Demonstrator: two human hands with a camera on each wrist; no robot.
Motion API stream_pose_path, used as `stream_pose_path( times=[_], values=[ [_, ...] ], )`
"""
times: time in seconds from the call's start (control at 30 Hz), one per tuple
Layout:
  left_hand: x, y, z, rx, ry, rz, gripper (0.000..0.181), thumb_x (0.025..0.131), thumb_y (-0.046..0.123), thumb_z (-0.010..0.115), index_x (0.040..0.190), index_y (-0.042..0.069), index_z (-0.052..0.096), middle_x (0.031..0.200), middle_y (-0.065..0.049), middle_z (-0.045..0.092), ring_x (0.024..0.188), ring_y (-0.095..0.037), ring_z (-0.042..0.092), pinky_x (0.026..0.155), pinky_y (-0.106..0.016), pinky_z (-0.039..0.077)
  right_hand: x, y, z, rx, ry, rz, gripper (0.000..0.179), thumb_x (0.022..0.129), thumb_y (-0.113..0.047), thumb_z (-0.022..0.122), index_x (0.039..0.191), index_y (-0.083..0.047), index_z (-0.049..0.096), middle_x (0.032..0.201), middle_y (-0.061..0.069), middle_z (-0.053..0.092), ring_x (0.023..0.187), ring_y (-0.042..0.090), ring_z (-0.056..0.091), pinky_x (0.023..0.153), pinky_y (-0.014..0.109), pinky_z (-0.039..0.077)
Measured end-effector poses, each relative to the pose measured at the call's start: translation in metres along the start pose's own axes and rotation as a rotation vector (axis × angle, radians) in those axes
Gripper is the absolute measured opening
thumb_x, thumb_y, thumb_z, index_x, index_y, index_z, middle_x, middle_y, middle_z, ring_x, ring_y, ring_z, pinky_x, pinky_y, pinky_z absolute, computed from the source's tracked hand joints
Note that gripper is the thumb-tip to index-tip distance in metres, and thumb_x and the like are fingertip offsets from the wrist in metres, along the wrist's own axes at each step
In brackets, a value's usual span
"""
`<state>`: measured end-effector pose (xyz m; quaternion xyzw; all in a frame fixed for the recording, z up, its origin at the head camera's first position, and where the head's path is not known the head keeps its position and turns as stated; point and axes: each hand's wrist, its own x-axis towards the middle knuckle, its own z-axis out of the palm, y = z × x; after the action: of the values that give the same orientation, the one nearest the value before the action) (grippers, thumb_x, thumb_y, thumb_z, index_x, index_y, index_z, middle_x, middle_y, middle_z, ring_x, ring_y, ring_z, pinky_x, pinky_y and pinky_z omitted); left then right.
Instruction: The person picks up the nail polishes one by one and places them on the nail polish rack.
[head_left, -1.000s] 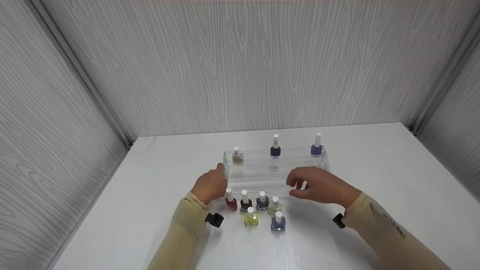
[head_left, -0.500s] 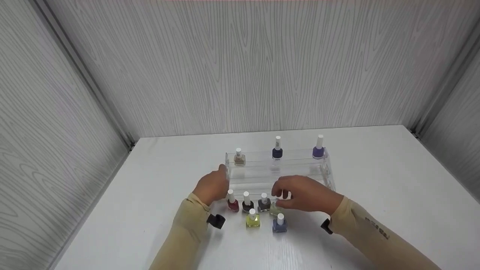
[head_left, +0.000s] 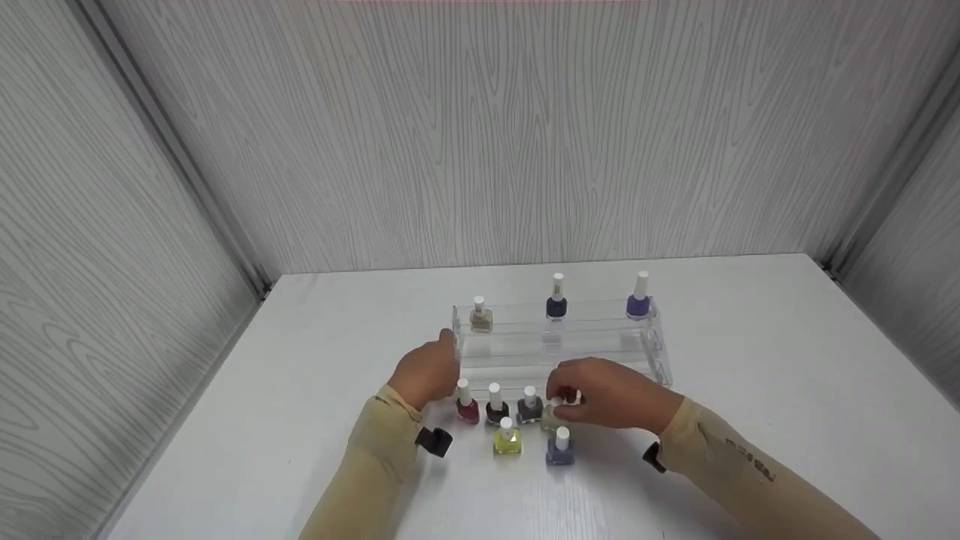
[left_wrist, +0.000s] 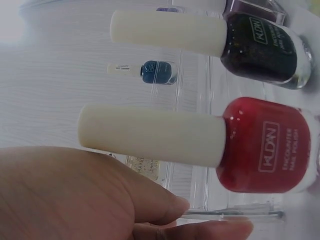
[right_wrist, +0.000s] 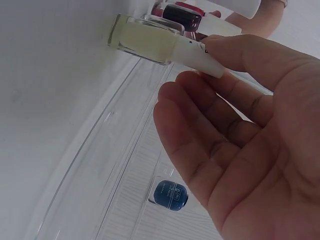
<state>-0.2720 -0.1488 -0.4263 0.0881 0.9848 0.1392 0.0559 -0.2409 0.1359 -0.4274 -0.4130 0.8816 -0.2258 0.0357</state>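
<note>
One pale bottle (right_wrist: 147,42) by its cap (right_wrist: 192,57) in the right hand (right_wrist: 245,135)

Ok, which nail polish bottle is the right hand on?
The pale greenish bottle, just right of the dark grey one; the right hand has thumb and index finger at its white cap alone.

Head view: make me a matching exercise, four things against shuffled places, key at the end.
Things
1. yellow bottle
2. dark blue bottle
3. left hand
4. right hand

Places
A. at the pale bottle
B. standing on the table, in front of the clear rack
C. middle of the three bottles on the rack
D. at the rack's left end

Pairs: 1-B, 2-C, 3-D, 4-A
</note>
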Motion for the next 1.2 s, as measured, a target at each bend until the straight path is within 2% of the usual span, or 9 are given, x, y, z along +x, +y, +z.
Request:
stream_pose_path(
  times=[0.13, 0.4, 0.67, 0.93, 1.2],
  values=[
    [0.000, 0.000, 0.000, 0.006, 0.004, 0.003, 0.040, 0.096, 0.002, 0.061, 0.133, -0.009, 0.047, 0.095, -0.022, 0.070, 0.073, -0.027, 0.062, 0.065, -0.043, 0.052, -0.001, 0.001, -0.001, 0.016, -0.010, 0.007, 0.006, 0.092, -0.009, 0.075, 0.097, -0.012, 0.074, 0.091, -0.009, 0.067, 0.083, 0.005, 0.061, 0.077, 0.028, 0.055],
    [-0.003, 0.001, 0.003, 0.008, 0.009, 0.002, 0.050, 0.096, 0.003, 0.063, 0.140, -0.010, 0.044, 0.097, -0.022, 0.071, 0.075, -0.027, 0.064, 0.067, -0.044, 0.054, -0.013, 0.004, -0.006, 0.024, -0.021, 0.013, 0.009, 0.091, -0.004, 0.075, 0.098, -0.010, 0.074, 0.092, -0.006, 0.068, 0.083, 0.005, 0.061, 0.076, 0.028, 0.055],
    [-0.001, 0.000, 0.002, 0.019, 0.017, 0.007, 0.040, 0.098, 0.005, 0.060, 0.134, -0.008, 0.047, 0.092, -0.020, 0.070, 0.072, -0.026, 0.062, 0.066, -0.044, 0.053, -0.023, 0.013, -0.013, 0.028, 0.007, -0.042, 0.013, 0.089, 0.003, 0.073, 0.095, -0.008, 0.070, 0.088, -0.001, 0.068, 0.080, 0.007, 0.059, 0.072, 0.027, 0.055],
    [0.000, 0.001, 0.002, 0.001, -0.003, -0.002, 0.045, 0.101, 0.008, 0.058, 0.140, -0.010, 0.044, 0.096, -0.021, 0.072, 0.072, -0.025, 0.062, 0.066, -0.042, 0.051, -0.027, 0.021, -0.005, 0.033, -0.042, 0.029, 0.019, 0.092, -0.008, 0.073, 0.110, -0.006, 0.067, 0.098, -0.005, 0.065, 0.087, 0.008, 0.062, 0.078, 0.030, 0.056],
    [0.002, 0.001, 0.002, 0.013, -0.007, -0.014, 0.047, 0.098, 0.006, 0.062, 0.140, -0.009, 0.044, 0.093, -0.020, 0.071, 0.071, -0.024, 0.062, 0.063, -0.041, 0.051, -0.028, 0.024, -0.001, 0.028, -0.058, 0.043, 0.016, 0.090, -0.005, 0.073, 0.103, -0.013, 0.067, 0.096, -0.006, 0.067, 0.087, 0.009, 0.063, 0.078, 0.032, 0.055]
  ],
)
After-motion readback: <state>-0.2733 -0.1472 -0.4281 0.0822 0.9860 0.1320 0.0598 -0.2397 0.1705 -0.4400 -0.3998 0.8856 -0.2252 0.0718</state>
